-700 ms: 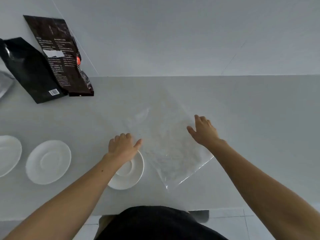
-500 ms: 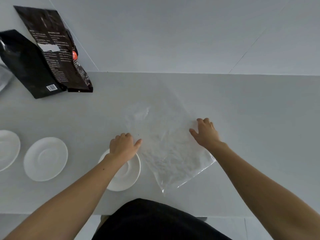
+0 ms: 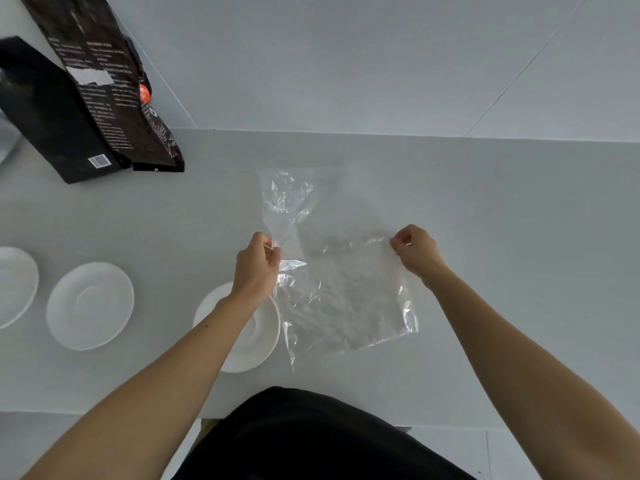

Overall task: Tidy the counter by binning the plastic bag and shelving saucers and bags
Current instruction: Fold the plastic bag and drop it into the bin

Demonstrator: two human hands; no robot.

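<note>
Plastic bag [image 3: 332,271], clear and crinkled, lies at the centre of the frame on the pale desk [image 3: 519,237] — the left hand [image 3: 256,268] pinches its left edge, the right hand [image 3: 414,252] its right edge, both closed on the film. One white saucer [image 3: 258,336] sits partly under the left forearm, touching the bag's lower left; two more saucers [image 3: 90,304] lie at the left edge, and two black bags [image 3: 104,88] rest upper left against the wall.
</note>
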